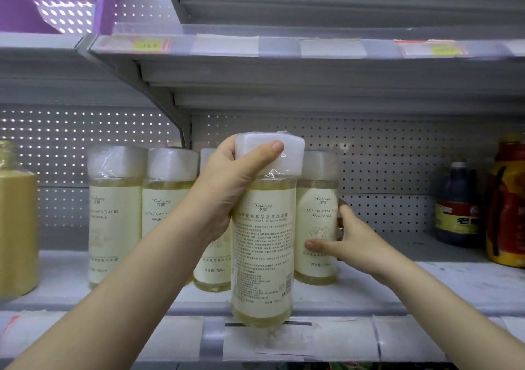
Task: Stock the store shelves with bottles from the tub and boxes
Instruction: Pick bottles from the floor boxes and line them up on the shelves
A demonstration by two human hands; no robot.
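Note:
My left hand [227, 182] grips the wrapped white cap of a pale yellow shampoo bottle [262, 256], held upright over the front edge of the grey shelf [369, 290] with its back label toward me. My right hand [349, 239] holds the side of another shampoo bottle [316, 216] standing on the shelf just behind and to the right, thumb on its front label and fingers round its far side. A row of three more of these bottles [116, 216] stands to the left, one partly hidden behind my left hand.
A yellow container [17, 227] stands at the far left of the shelf. At the far right stand a dark sauce bottle [457, 204] and an orange-yellow jug [508, 204]. Another shelf [284, 54] hangs overhead, with a purple basket [56, 2] on the upper left.

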